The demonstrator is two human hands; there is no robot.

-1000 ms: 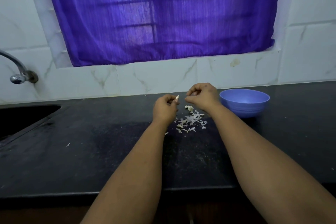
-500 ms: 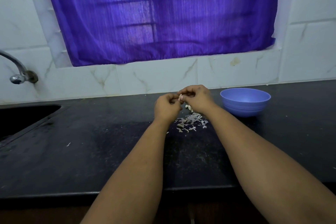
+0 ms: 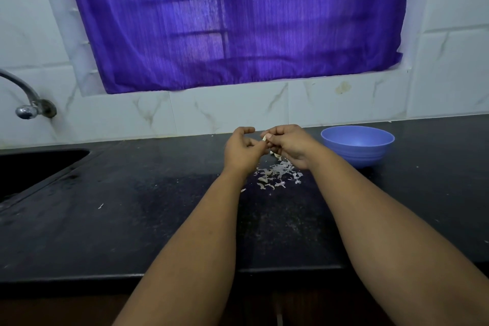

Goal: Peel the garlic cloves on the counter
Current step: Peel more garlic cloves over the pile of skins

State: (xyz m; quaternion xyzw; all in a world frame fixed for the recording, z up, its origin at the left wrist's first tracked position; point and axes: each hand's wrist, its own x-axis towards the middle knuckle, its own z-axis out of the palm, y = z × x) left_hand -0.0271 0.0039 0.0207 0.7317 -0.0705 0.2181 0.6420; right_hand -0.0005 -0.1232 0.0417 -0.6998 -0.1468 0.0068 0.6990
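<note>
Both hands pinch one garlic clove, left hand and right hand fingers hiding most of it above the peel scraps.

Both forearms bare, no sleeves or jewellery.

The desk lies bare across its wide left-middle stretch and along the front edge, giving open passage there. Toward the back edge, a blue bowl stands right of centre, with a scatter of peels just beside it on the left. The sink cuts into the back left corner, a tap overhanging it.
</note>
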